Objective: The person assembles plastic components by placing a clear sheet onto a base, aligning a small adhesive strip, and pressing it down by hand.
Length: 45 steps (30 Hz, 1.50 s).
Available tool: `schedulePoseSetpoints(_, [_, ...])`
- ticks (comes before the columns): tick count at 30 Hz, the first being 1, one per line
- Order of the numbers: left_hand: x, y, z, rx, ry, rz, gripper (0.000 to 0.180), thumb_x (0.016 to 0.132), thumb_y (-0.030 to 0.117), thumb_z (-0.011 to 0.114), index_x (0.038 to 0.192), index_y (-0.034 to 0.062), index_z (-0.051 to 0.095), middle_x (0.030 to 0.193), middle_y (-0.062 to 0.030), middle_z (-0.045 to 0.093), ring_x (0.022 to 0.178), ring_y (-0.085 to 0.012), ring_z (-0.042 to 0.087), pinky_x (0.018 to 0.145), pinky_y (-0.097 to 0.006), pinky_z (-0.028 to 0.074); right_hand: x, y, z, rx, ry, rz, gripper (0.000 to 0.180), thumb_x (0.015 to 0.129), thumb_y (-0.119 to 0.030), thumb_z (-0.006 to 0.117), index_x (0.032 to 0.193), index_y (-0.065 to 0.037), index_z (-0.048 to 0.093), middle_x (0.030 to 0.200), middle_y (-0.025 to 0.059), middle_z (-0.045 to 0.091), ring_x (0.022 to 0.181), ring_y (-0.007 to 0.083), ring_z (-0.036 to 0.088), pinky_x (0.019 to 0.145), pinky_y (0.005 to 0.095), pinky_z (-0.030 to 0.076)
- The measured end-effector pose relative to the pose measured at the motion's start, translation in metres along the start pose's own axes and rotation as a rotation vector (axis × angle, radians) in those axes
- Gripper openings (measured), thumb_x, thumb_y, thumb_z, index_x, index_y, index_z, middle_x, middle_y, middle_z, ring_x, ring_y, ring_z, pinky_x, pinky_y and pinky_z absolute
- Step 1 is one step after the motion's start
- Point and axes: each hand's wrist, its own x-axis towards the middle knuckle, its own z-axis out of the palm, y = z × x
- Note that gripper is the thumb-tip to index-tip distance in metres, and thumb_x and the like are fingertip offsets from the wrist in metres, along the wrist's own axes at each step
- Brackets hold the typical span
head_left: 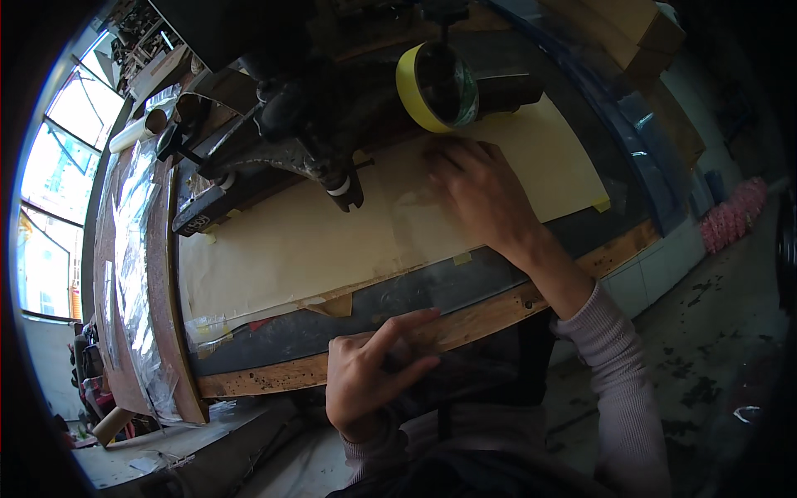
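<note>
A black machine [303,133] hangs over the far side of the bench [274,344], its foot reaching down in front of the sheet [299,253]. A dark bar [198,217] lies along the sheet's far edge, and a yellow tape roll [408,90] hangs just beyond the right hand [491,195]. Plastic film [137,228] and a tube [133,133] are at the left, with a window [75,116] past them; a box [618,37] is at the upper right and a pink bundle [732,214] at the far right.

The machine and the right hand cover parts of the sheet, and the bar hides some of its far edge. The machine's top is cut off and lost in shadow. The right hand's fingertips sit in the dark under the roll; they look bent, perhaps pressed to the sheet, but I cannot tell whether they grip anything.

The sheet lies flat on the bench, its long axis running from lower left to upper right, roughly along the wood edge [266,379]. The left hand [365,369] is at that wood edge, two of its digits pointing right with a wide gap between them and nothing visible in it.
</note>
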Motion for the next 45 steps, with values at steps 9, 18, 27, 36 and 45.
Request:
schedulePoseSetpoints(9, [-0.001, -0.003, 0.0, 0.034, 0.028, 0.035, 0.053, 0.068, 0.022, 0.08, 0.118, 0.0196, 0.063, 0.052, 0.0019, 0.053, 0.044, -0.0129, 0.054, 0.043, -0.027, 0.041, 0.0, -0.017, -0.009, 0.151, -0.062, 0.113, 0.039, 0.083, -0.025, 0.066, 0.105, 0.008, 0.06, 0.109, 0.0196, 0.061, 0.109, 0.0313, 0.055, 0.097, 0.0383, 0.043])
schedulePoseSetpoints(18, [0.0, -0.003, 0.004, 0.019, 0.051, 0.023, 0.052, 0.067, 0.021, 0.08, 0.116, 0.0184, 0.064, 0.052, 0.0031, 0.053, 0.045, -0.0117, 0.054, 0.043, -0.027, 0.042, 0.001, -0.014, -0.005, 0.168, -0.077, 0.102, 0.045, 0.085, -0.025, 0.064, 0.115, 0.006, 0.054, 0.119, 0.0234, 0.057, 0.112, 0.038, 0.053, 0.097, 0.043, 0.045])
schedulePoseSetpoints(27, [0.001, -0.004, 0.008, 0.059, 0.068, 0.015, 0.049, 0.066, 0.021, 0.08, 0.113, 0.0179, 0.066, 0.052, 0.004, 0.052, 0.045, -0.0115, 0.054, 0.043, -0.027, 0.042, 0.001, -0.012, -0.004, 0.25, -0.096, 0.161, 0.045, 0.086, -0.027, 0.064, 0.116, 0.004, 0.054, 0.119, 0.0225, 0.057, 0.114, 0.0373, 0.054, 0.096, 0.0425, 0.046])
schedulePoseSetpoints(36, [0.001, 0.001, 0.006, 0.012, 0.066, -0.022, 0.038, 0.067, 0.019, 0.08, 0.104, 0.0154, 0.069, 0.053, 0.0042, 0.055, 0.046, -0.0105, 0.056, 0.044, -0.026, 0.042, 0.003, -0.016, -0.003, 0.191, -0.031, 0.145, 0.042, 0.083, -0.026, 0.067, 0.107, 0.007, 0.057, 0.111, 0.0215, 0.061, 0.113, 0.0307, 0.055, 0.098, 0.0362, 0.045])
schedulePoseSetpoints(45, [0.001, 0.003, 0.007, 0.025, 0.07, -0.041, 0.034, 0.067, 0.017, 0.08, 0.099, 0.0128, 0.069, 0.057, 0.0054, 0.059, 0.047, -0.009, 0.057, 0.045, -0.024, 0.044, 0.002, -0.014, 0.0, 0.182, -0.056, 0.154, 0.045, 0.084, -0.027, 0.065, 0.111, 0.007, 0.056, 0.117, 0.0214, 0.059, 0.117, 0.0308, 0.053, 0.101, 0.0356, 0.043])
